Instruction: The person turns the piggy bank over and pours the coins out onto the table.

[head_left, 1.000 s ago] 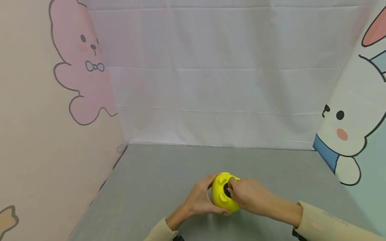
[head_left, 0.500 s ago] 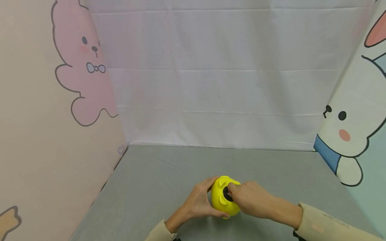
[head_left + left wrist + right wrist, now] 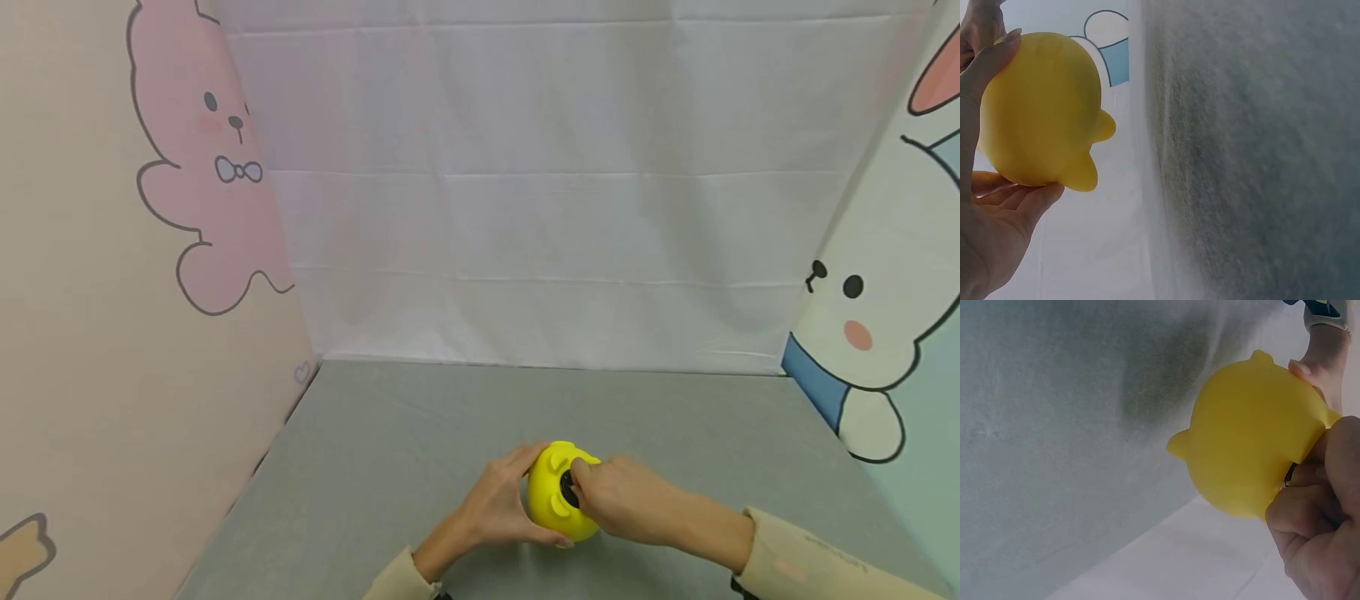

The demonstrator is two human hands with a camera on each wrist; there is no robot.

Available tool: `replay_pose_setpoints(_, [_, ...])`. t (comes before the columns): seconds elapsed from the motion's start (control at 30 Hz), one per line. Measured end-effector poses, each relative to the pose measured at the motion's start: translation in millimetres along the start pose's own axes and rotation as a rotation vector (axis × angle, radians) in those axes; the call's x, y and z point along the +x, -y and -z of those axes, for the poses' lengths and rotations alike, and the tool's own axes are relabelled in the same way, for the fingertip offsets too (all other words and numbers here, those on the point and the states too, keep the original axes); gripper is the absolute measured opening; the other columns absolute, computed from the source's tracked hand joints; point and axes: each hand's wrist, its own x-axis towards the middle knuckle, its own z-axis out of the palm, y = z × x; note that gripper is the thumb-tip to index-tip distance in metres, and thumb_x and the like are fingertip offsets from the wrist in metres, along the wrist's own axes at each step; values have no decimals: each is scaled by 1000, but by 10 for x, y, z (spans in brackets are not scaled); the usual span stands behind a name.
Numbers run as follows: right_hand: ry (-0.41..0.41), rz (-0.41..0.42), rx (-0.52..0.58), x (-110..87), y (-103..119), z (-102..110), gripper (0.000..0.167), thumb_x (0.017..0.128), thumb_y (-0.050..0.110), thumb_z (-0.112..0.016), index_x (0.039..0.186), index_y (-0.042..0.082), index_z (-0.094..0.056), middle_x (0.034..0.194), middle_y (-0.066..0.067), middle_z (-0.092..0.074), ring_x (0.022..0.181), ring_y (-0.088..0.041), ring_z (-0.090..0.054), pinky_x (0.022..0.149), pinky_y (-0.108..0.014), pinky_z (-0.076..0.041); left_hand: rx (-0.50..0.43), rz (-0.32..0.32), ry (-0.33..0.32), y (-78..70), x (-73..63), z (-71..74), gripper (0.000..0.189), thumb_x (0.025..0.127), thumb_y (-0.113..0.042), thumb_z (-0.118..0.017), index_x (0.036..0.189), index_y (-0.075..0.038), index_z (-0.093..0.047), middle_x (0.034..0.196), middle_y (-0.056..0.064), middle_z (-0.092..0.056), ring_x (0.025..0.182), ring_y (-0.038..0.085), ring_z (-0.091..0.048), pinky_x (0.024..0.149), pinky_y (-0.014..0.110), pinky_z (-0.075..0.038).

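Observation:
A smooth, rounded yellow figure (image 3: pixel 543 496) with several stubby nubs is held above the table, and its nubbed side faces right. Set in that side is a black round plug-like part (image 3: pixel 567 490). My left hand (image 3: pixel 498 504) grips the figure from the left, thumb on the near side and fingers on the far side. At the black part, the curled fingers of my right hand (image 3: pixel 626 500) pinch its edge; they cover much of it. In the right wrist view a thin dark strip of it shows beside the figure's body (image 3: pixel 1247 437).
The grey table (image 3: pixel 420 425) meets a white cloth backdrop (image 3: pixel 480 225) at the back. A side panel with a pink bear (image 3: pixel 210 167) stands at left, another with a white rabbit (image 3: pixel 877 333) at right.
Both hands and the yellow figure sit slightly lower in the head view, which itself shifted a little. The grips look the same; the right hand is slightly blurred now.

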Motion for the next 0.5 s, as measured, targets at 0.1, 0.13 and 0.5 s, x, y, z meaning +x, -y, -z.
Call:
replay_pose_setpoints(0.1, [25,-32,73,3,-10,-9,20,97,7,-68,86,11,-52,63,13,-36,50,4,-25,47,-4,-24,-8,10,8,5,-3,-14,111,70,-52,-97,159,-14,-42,151,1,-59,131,12,-64,105,25,-58])
replay_pose_setpoints(0.13, [36,-40,91,9,-13,-11,20,98,7,-67,87,11,-52,63,13,-37,50,4,-26,48,-4,-25,-12,15,10,4,-2,-14,111,70,-52,-97,159,-14,-42,151,1,-59,131,12,-64,105,25,-58])
replay_pose_setpoints(0.5, [115,-99,200,-5,-32,6,18,100,7,-63,87,12,-51,63,13,-35,51,4,-28,47,-5,-27,-38,19,34,6,-11,-29,108,71,-51,-96,158,-17,-42,153,-1,-57,132,10,-62,106,24,-58])
